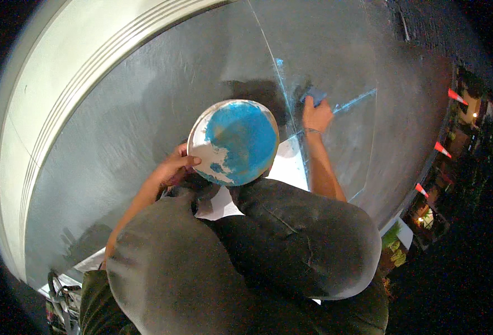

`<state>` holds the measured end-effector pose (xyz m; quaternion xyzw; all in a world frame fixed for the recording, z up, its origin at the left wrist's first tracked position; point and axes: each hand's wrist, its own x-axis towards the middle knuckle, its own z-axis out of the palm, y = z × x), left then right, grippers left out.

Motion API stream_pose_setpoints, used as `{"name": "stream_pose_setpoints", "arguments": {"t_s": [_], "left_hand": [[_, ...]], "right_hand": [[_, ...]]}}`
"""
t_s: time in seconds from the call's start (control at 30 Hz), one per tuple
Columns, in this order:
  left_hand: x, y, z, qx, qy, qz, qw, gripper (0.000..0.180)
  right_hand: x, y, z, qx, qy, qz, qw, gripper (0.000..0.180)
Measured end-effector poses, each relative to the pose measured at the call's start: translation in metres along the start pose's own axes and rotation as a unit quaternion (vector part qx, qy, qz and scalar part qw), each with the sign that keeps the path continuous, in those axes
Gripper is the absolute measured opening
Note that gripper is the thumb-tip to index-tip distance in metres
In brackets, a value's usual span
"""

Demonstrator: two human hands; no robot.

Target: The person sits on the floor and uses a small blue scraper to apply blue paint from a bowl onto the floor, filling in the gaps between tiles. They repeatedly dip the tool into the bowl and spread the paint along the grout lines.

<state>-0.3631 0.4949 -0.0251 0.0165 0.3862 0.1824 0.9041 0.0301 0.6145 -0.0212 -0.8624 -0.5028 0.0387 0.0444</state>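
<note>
Nearest to my camera I see the person's two bent knees (pixel 291 240) in dark grey cloth, matte and creased, filling the lower middle of the view. Under them lies a white sheet (pixel 291 164), flat and paper-like, showing between the legs and just past the right knee. My left hand (pixel 174 167) is curled around the rim of a round plate (pixel 234 142), thumb over the edge and fingers closed beneath it, so the plate is held up above the left knee and tilted toward me. The plate is white at its rim and smeared with glossy blue paint over most of its face, with a bare white patch at the lower left. Beyond it my right hand (pixel 316 114) is stretched out with the arm straight, fingers closed on a small blue-grey pad (pixel 313 95), which looks soft and roughly rectangular, and which is pressed against the grey surface (pixel 146 111). That surface is broad, smooth and faintly streaked, with a dull sheen. Thin pale blue lines (pixel 353 101) cross it beside the pad, one running long and nearly upright, another slanting off to the right. Further left a cream-coloured band with ridged parallel grooves (pixel 62 95) curves along the grey area. At the far right edge, well apart, small orange and white cones (pixel 441 148) stand in a row against the dark.
</note>
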Motion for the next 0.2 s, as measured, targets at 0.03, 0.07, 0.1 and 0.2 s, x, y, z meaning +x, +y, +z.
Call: {"name": "stream_pose_setpoints", "arguments": {"t_s": [0.03, 0.07, 0.1, 0.2], "left_hand": [[-0.003, 0.006, 0.006, 0.001, -0.005, 0.007, 1.000, 0.057], [-0.005, 0.007, 0.009, 0.003, -0.010, 0.013, 1.000, 0.057], [-0.004, 0.000, 0.006, -0.013, 0.005, 0.016, 1.000, 0.058], [-0.007, -0.003, 0.023, -0.075, 0.034, 0.027, 0.996, 0.063]], "right_hand": [[-0.001, -0.010, 0.006, 0.011, -0.005, -0.012, 1.000, 0.049], [-0.002, -0.029, 0.008, 0.022, -0.011, -0.022, 0.999, 0.049], [-0.001, -0.044, 0.007, 0.034, -0.019, -0.029, 0.999, 0.048], [0.021, -0.071, 0.006, 0.092, -0.071, -0.077, 0.990, 0.050]]}}
